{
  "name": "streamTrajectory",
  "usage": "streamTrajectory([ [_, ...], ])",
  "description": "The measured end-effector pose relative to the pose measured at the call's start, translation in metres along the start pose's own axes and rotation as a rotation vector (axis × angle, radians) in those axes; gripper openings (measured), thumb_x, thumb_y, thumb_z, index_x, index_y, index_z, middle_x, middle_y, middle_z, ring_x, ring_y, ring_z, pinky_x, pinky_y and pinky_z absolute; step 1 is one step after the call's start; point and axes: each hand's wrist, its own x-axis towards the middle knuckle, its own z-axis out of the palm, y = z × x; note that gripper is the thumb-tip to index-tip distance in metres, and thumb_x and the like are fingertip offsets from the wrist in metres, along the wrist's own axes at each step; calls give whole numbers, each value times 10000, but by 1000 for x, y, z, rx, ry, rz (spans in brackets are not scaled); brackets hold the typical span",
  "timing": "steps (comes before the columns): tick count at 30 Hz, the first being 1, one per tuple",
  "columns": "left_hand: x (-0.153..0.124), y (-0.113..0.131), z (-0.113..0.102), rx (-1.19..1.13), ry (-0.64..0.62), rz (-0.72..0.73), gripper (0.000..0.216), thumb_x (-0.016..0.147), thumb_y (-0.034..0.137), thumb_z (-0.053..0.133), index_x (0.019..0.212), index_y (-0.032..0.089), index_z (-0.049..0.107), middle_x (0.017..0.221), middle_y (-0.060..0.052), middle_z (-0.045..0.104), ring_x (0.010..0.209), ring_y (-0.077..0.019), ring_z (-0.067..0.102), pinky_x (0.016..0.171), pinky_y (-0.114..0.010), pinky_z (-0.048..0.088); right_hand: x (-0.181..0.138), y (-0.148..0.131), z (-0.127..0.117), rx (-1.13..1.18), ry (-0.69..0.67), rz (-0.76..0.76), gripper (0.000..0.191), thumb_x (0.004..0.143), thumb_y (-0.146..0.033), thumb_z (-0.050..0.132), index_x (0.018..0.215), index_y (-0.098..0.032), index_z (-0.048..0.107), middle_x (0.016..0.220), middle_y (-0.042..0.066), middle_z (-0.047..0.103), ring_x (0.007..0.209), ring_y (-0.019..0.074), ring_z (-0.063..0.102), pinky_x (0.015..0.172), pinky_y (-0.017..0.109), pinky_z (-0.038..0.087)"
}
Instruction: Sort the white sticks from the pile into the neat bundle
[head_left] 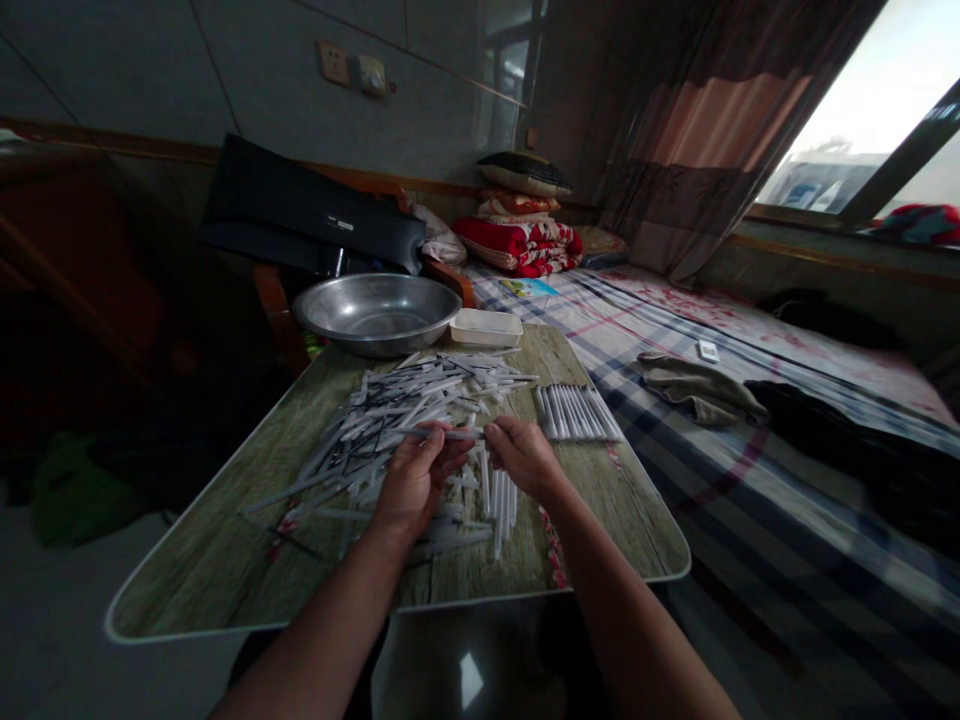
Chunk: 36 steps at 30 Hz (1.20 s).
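Between my two hands lies a slim whitish tube [463,435], much like a pen barrel, held level above the table. My left hand [414,478] pinches it along its length with thumb and fingers. At its right end, the thumb and fingertips of my right hand [523,458] close on it; that tip is hidden. Below and behind spreads a loose pile of white tubes [409,395] mixed with thin dark sticks. Just under my right hand, several white tubes [502,510] lie side by side. Farther right is a neat row of dark-tipped white tubes [576,412].
A wide metal basin [379,308] and a shallow white plastic box [486,328] stand at the far end of the wood-patterned table [232,570]. A bed with a checked sheet [630,340] borders its right side. Behind the basin leans a black monitor-like panel [300,215].
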Motion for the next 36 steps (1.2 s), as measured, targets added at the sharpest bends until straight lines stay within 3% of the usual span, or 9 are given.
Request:
streamTrajectory([
  [3, 0, 0, 0, 3, -20, -1, 335, 659, 326, 821, 869, 162, 618, 842, -59, 763, 733, -182, 733, 592, -214, 574, 1, 3, 2, 84, -8, 67, 455, 951, -475, 369, 615, -195, 493, 500, -25, 487, 422, 90, 450, 449, 215, 346],
  [8, 1, 0, -1, -6, 1, 12, 342, 648, 318, 828, 874, 163, 625, 848, -55, 763, 735, -177, 731, 597, -213, 573, 2, 4, 2, 168, 13, 0, 171, 817, -347, 598, 838, -199, 516, 649, -28, 576, 529, 104, 538, 484, 201, 397],
  [11, 1, 0, -1, -3, 13, 15, 333, 646, 318, 826, 864, 165, 627, 853, -56, 764, 728, -177, 730, 594, -214, 570, 1, 3, 1, 93, 12, 4, 123, 821, -300, 585, 805, -196, 520, 621, -36, 569, 510, 90, 512, 495, 196, 390],
  [15, 0, 0, 0, 16, -15, 10, 319, 649, 322, 820, 855, 167, 632, 857, -57, 762, 728, -184, 730, 598, -228, 573, -1, 4, 3, 89, -55, 41, 419, 946, -424, 389, 617, -185, 495, 504, -33, 495, 427, 72, 445, 457, 197, 352],
  [17, 0, 0, 0, 21, -14, 7, 318, 653, 325, 816, 859, 167, 633, 861, -61, 762, 732, -184, 730, 602, -230, 574, -1, 5, 3, 145, -63, 65, 474, 956, -469, 341, 604, -187, 486, 498, -30, 486, 413, 73, 442, 439, 198, 345],
  [21, 0, 0, 0, 9, 20, 14, 334, 643, 320, 821, 865, 165, 626, 867, -69, 763, 729, -179, 729, 609, -226, 573, 0, 5, 2, 206, -42, 28, 184, 840, -366, 565, 807, -194, 510, 613, -42, 544, 480, 84, 494, 459, 191, 366],
  [24, 1, -1, -1, 13, 28, 9, 333, 645, 311, 820, 871, 168, 621, 861, -62, 763, 732, -182, 730, 605, -227, 571, 0, 5, 2, 155, -46, 23, 126, 821, -301, 573, 805, -198, 503, 601, -49, 537, 478, 79, 470, 470, 190, 362],
  [30, 1, -2, -2, 38, 3, -1, 295, 685, 315, 791, 876, 169, 621, 882, -62, 761, 751, -179, 730, 623, -231, 573, -1, 8, 3, 140, -83, 60, 428, 947, -443, 364, 633, -182, 494, 530, -21, 505, 452, 79, 458, 455, 198, 345],
  [36, 1, -1, 0, 35, 24, 0, 329, 657, 314, 808, 882, 169, 616, 886, -67, 762, 746, -178, 728, 620, -227, 567, 0, 5, 2, 183, -41, 51, 163, 821, -333, 582, 815, -201, 487, 571, -61, 519, 470, 79, 457, 462, 183, 348],
])
